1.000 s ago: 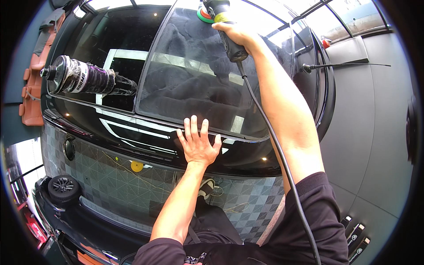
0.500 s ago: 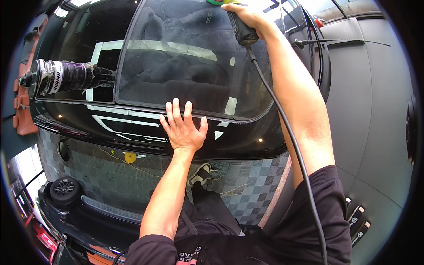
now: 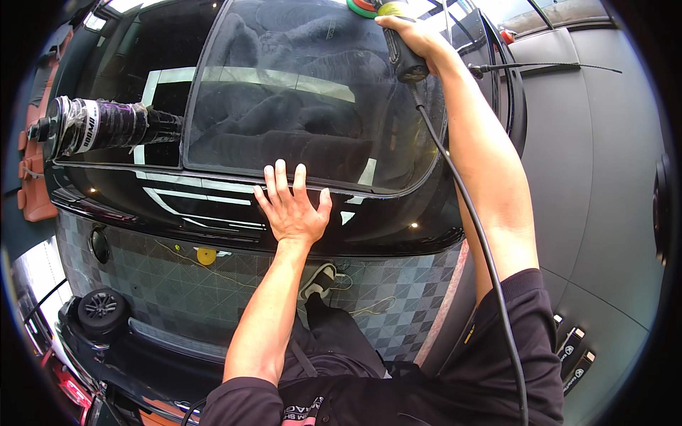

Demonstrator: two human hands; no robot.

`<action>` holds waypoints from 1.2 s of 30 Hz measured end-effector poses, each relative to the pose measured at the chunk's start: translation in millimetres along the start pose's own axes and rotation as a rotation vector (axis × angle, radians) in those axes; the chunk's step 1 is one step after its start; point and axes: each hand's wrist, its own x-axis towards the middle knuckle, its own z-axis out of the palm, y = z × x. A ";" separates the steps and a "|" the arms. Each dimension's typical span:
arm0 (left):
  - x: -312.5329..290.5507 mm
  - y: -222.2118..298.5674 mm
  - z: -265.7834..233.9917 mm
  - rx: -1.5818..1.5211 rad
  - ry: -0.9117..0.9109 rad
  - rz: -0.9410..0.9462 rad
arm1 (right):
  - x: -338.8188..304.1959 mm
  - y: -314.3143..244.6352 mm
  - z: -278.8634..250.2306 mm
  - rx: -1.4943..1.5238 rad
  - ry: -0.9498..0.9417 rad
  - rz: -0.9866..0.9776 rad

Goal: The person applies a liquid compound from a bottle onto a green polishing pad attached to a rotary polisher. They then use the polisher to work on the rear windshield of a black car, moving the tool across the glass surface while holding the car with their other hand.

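Under my left hand (image 3: 291, 209), spread flat with fingers apart, lies the black car body (image 3: 213, 206) just below the rear window (image 3: 305, 92). Far ahead, my right hand (image 3: 415, 35) is clamped around the polisher (image 3: 401, 46), its cable (image 3: 469, 213) trailing back along my forearm.

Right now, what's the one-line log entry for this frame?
left hand: flat on black car body below rear window | right hand: gripping corded polisher on glass | black bottle: lying at left
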 end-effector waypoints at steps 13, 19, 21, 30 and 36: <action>0.2 4.0 2.2 -0.030 0.006 -0.016 | 29.0 -12.0 28.2 0.074 -0.044 -0.027; -1.2 3.3 3.4 -0.006 -0.014 -0.031 | 32.6 -18.4 26.2 0.001 -0.061 -0.053; -1.1 4.9 4.2 -0.008 -0.013 -0.027 | 33.7 -12.2 26.5 0.015 -0.044 -0.079; 0.3 3.5 1.7 -0.021 0.005 -0.019 | 14.8 -0.9 16.5 0.058 -0.010 0.286; 0.0 1.5 -0.1 -0.027 -0.002 -0.019 | 6.0 -4.0 2.3 0.117 -0.063 0.523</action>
